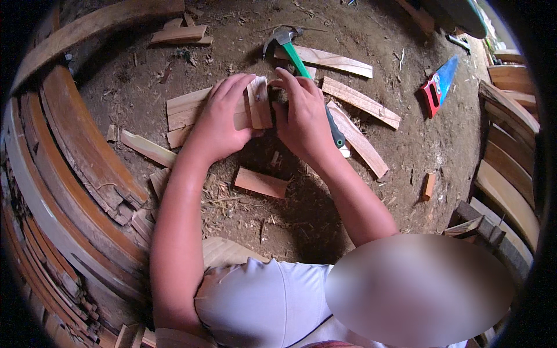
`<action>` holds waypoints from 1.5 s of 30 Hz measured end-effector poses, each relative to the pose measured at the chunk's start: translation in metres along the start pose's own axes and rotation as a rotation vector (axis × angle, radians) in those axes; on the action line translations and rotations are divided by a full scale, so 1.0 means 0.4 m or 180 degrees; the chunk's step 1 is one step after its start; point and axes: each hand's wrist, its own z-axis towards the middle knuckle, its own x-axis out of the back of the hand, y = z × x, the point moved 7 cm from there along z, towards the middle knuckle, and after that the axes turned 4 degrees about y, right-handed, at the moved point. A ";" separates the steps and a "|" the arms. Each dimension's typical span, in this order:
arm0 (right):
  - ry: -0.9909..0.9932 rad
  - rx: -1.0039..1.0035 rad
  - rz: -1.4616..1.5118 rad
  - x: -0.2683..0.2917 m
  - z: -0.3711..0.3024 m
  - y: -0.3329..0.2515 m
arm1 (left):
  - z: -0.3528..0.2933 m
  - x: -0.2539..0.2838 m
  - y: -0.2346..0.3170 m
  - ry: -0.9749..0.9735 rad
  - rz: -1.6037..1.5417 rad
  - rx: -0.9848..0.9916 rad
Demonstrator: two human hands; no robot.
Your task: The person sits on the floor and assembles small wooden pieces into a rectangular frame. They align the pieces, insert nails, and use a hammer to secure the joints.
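My left hand (pixel 223 119) is closed round the right end of a flat piece made of pale wooden boards (pixel 187 110). A short wooden strip (pixel 259 103) stands across that end, between my two hands. Just right of the strip, my right hand (pixel 303 113) is open, fingers apart and bent, with nothing visible in it. Beneath the right hand, a claw hammer (pixel 297 60) lies on the ground; its green handle passes under the fingers and its dark grip end shows beyond the wrist. Shadow hides the space between the right thumb and fingertips.
Loose wooden slats (pixel 361 103) lie right of the hammer, and a short board (pixel 261 182) lies nearer me. A handsaw (pixel 441 86) with red handle and blue blade rests at the far right. Stacked planks (pixel 87 127) line the left side; more timber (pixel 507 151) lines the right.
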 end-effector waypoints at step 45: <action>0.0092 0.0421 -0.0396 0.016 -0.133 -0.097 | 0.002 0.000 -0.007 0.0117 0.0204 -0.0058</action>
